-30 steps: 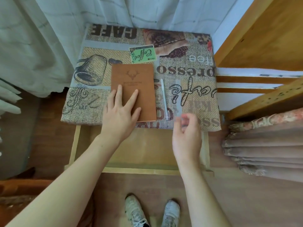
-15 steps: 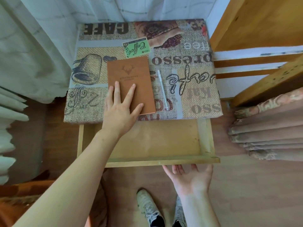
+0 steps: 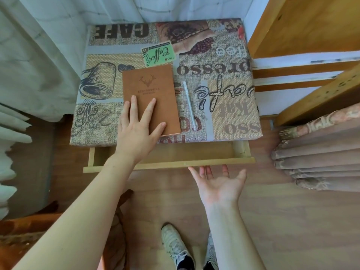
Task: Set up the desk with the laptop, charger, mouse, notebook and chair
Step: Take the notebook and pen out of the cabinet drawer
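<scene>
A brown leather-look notebook (image 3: 151,99) stamped with a deer head is lain flat on the coffee-print cloth-covered desk (image 3: 229,106), pressed under the spread left hand (image 3: 137,131). A clear pen (image 3: 190,106) is seen just beside it. The right hand (image 3: 219,185) is held palm up, fingers spread, empty, at the pulled-out wooden drawer's front edge (image 3: 175,164).

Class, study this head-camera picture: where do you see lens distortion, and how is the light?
Head view: wide-angle bending curves the wooden shelf and the drawer front toward the edges; soft daylight, no glare, only faint shadow under the left hand on the notebook; the right hand looks sharp.
</scene>
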